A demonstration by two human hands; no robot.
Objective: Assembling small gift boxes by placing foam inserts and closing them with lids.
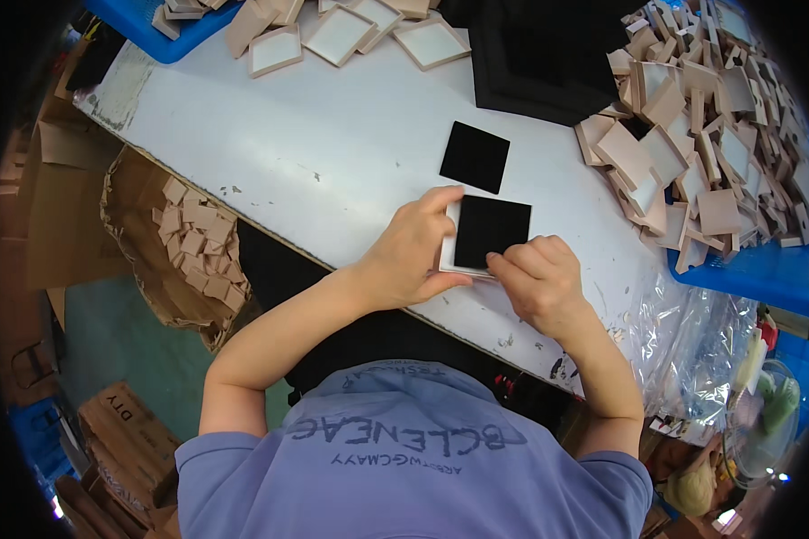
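Observation:
A shallow square box with a white inside (474, 269) sits at the table's near edge. My left hand (406, 247) grips it along its left side, fingers at the far corner and thumb at the near one. Over the box lies a black square pad (493, 228), a little askew, so white shows along its left and near edges. My right hand (541, 278) is closed at the pad's near right corner, thumb and forefinger on it. Just beyond lies a second black square pad (475, 157), flat on the table and touched by neither hand.
Large black stacked sheets (544, 72) stand at the back. Beige boxes (688, 126) heap over a blue tray (755, 286) on the right; more boxes (340, 34) lie far left. Clear plastic bags (692, 337) are near right. A carton (135, 242) of beige pieces stands left, below the table (270, 153).

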